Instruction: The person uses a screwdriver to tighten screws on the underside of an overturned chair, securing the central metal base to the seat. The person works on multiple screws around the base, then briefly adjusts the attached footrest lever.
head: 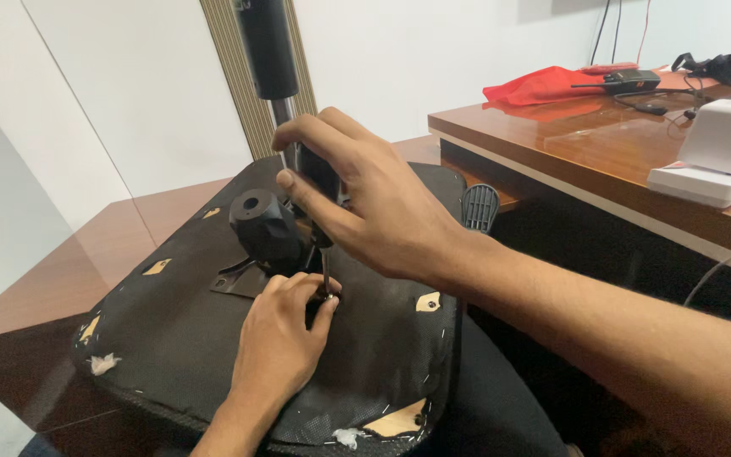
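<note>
One head view, looking down and forward

We look from our own head, close over the upturned seat point(281, 338) on the table point(35, 288), with both hands at mid-frame and our forearms running in from the lower edge. We face a white wall point(129, 93), and a desk point(602, 144) shows at upper right.

Black mechanism knob point(266, 227) crowds the screwdriver point(321, 222) on the left, gas-lift column point(268, 51) behind, bare seat underside point(382, 355) open to the right
</note>
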